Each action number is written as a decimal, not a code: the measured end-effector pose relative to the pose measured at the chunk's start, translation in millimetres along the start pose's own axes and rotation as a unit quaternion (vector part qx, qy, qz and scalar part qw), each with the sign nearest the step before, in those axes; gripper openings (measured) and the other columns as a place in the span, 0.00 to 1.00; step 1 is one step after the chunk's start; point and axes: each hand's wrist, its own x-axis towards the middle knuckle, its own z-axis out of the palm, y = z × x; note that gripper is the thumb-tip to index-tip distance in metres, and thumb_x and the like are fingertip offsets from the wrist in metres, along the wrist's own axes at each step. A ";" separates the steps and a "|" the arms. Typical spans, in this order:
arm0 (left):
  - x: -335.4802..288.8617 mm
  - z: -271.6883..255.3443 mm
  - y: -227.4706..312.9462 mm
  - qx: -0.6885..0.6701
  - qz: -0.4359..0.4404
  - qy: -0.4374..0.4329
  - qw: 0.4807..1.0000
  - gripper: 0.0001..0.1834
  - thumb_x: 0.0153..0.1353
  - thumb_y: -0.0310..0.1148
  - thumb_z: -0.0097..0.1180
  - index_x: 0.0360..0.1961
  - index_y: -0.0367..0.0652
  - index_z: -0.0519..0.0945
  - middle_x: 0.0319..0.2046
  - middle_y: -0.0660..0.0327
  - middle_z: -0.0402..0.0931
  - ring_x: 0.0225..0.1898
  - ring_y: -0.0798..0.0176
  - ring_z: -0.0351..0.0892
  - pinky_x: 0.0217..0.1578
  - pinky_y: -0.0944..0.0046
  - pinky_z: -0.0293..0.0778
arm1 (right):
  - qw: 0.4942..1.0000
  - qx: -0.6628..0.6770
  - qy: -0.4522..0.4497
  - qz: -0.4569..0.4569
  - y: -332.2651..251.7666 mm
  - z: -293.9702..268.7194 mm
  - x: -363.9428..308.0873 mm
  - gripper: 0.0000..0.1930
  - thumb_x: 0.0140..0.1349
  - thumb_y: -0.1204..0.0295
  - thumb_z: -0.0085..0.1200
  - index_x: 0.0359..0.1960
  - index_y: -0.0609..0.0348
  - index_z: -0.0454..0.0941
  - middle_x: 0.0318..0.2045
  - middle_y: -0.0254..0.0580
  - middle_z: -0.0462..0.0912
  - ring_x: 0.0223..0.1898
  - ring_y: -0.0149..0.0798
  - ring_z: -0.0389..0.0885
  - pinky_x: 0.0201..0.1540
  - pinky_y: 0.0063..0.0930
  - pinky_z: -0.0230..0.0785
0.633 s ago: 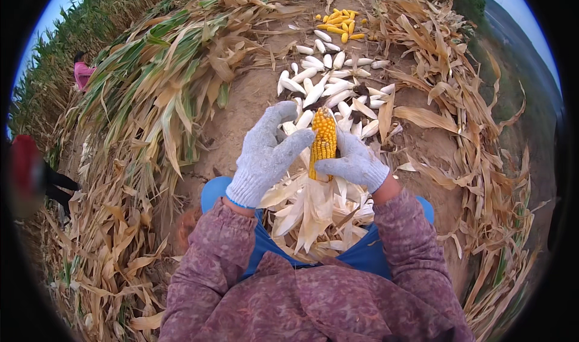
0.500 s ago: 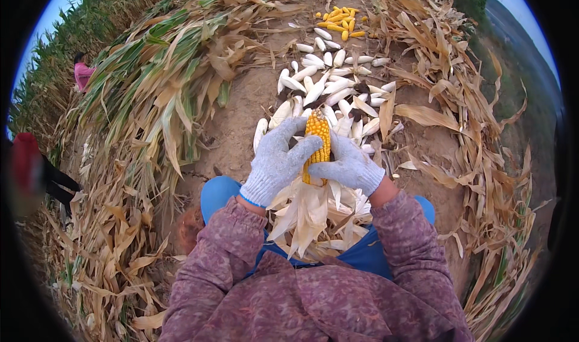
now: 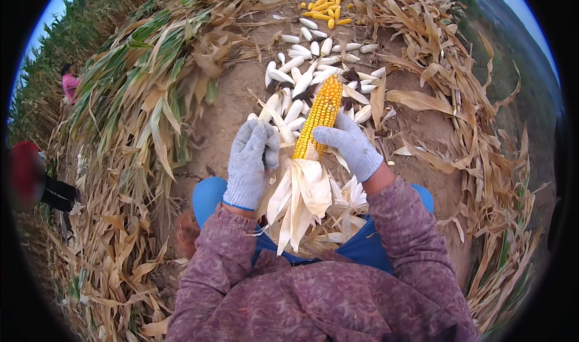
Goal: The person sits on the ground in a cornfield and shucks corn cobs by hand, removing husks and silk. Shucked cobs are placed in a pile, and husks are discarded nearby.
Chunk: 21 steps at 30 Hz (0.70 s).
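fingers (image 3: 329, 136) of the right hand (image 3: 354, 148) partly hide the yellow corn cob (image 3: 321, 110).

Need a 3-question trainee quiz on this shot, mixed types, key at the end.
1. Multiple choice: which hand holds the bare corn cob?
A) left
B) right
C) neither

2. True or false: the husk covers the whole cob.

3. Fill in: beyond the pale ears on the ground lies a smaller group of ____ ears.

Key:
1. B. The right hand has its thumb across the cob; the left hand is off it, fingers curled.
2. False. The kernels show, and the peeled husk hangs at the lower end.
3. yellow
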 end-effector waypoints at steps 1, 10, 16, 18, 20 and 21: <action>-5.3 -1.4 2.2 -0.013 -0.021 0.012 1.000 0.10 0.82 0.39 0.53 0.45 0.46 0.80 0.31 0.68 0.80 0.25 0.78 0.70 0.24 0.74 0.67 | 0.999 0.039 0.022 0.005 0.4 -4.7 1.5 0.29 0.69 0.67 0.65 0.68 0.67 0.73 0.58 0.42 0.83 0.56 0.38 0.84 0.63 0.31 0.76; -38.6 -39.4 1.5 0.221 -0.100 0.024 0.970 0.11 0.80 0.38 0.54 0.49 0.42 0.83 0.32 0.70 0.80 0.26 0.78 0.73 0.27 0.75 0.69 | 0.997 0.039 0.061 -0.013 -4.7 5.1 8.7 0.28 0.68 0.64 0.65 0.65 0.66 0.76 0.53 0.42 0.85 0.54 0.38 0.82 0.62 0.33 0.74; -17.5 -43.3 12.5 0.224 0.038 0.206 0.952 0.15 0.80 0.40 0.53 0.56 0.40 0.80 0.37 0.61 0.83 0.35 0.73 0.79 0.37 0.69 0.78 | 0.922 -0.334 0.165 -0.105 -13.7 -7.3 2.4 0.37 0.56 0.57 0.74 0.65 0.62 0.75 0.50 0.53 0.85 0.52 0.49 0.87 0.58 0.41 0.79; -20.9 -37.0 8.7 0.300 0.040 0.122 0.945 0.19 0.80 0.45 0.53 0.58 0.39 0.79 0.44 0.60 0.82 0.40 0.69 0.81 0.41 0.66 0.81 | 0.887 -0.421 0.173 -0.075 -29.5 9.1 -5.6 0.37 0.55 0.58 0.75 0.63 0.61 0.74 0.48 0.50 0.85 0.50 0.48 0.87 0.55 0.41 0.79; -24.9 -30.6 -11.0 0.401 0.026 0.044 0.915 0.23 0.79 0.47 0.54 0.60 0.37 0.79 0.47 0.59 0.82 0.43 0.66 0.82 0.45 0.62 0.82 | 0.868 -0.460 0.171 -0.076 -33.4 20.1 -7.7 0.36 0.54 0.58 0.75 0.62 0.60 0.75 0.46 0.50 0.85 0.48 0.49 0.87 0.53 0.42 0.80; -27.8 -13.4 -15.4 0.448 -0.050 0.027 0.892 0.25 0.77 0.47 0.55 0.60 0.35 0.78 0.45 0.58 0.82 0.44 0.67 0.82 0.45 0.62 0.81 | 0.868 -0.459 0.166 -0.091 -32.1 22.4 -8.2 0.36 0.54 0.57 0.75 0.61 0.60 0.75 0.46 0.51 0.85 0.47 0.51 0.87 0.52 0.43 0.80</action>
